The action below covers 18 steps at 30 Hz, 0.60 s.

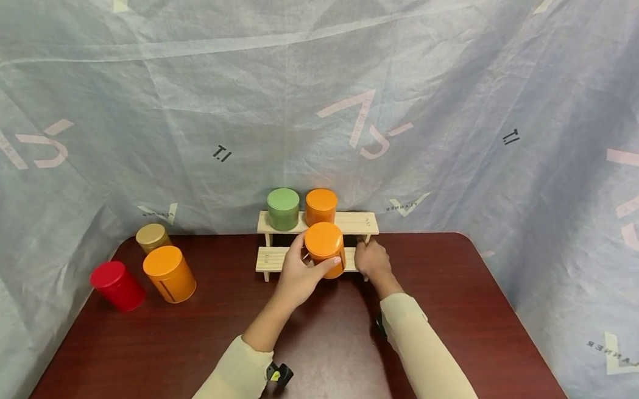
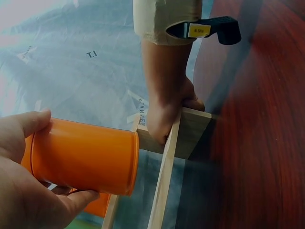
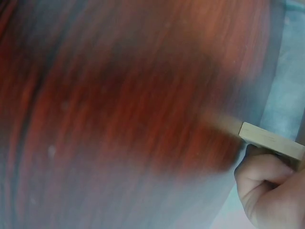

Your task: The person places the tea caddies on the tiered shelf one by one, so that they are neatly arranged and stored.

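Observation:
My left hand holds an orange canister by its side, in front of the two-tier wooden rack. In the left wrist view, the thumb and fingers lie around the canister, which is apart from the lower shelf. At the rack's right end, my right hand grips the wood with curled fingers. The right wrist view shows that hand curled at the wooden end piece; part of its grip is out of frame.
On the rack's upper shelf stand a green canister and another orange canister. A red canister, an orange canister and a gold tin stand at the left of the dark red table. Grey sheeting hangs behind.

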Each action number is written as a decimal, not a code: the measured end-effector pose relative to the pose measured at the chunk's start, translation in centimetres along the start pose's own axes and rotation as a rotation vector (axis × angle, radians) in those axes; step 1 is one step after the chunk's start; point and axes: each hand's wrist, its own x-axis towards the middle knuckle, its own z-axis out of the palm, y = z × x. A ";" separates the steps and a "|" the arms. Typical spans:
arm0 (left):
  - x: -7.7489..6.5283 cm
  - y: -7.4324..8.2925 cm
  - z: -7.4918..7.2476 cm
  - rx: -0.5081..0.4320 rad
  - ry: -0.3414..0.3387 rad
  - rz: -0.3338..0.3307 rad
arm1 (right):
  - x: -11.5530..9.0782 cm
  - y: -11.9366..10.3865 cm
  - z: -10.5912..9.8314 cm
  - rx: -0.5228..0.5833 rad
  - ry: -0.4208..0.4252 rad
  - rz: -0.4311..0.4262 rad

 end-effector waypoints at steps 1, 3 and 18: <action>0.1 0.0 0.1 -0.002 -0.005 0.000 | 0.0 0.0 0.0 -0.006 -0.002 -0.003; 0.2 0.0 0.2 0.004 -0.014 0.001 | -0.1 -0.1 -0.1 -0.018 -0.004 -0.005; 1.3 -0.4 0.9 0.137 -0.071 0.029 | 0.0 0.2 0.0 -0.012 -0.028 -0.019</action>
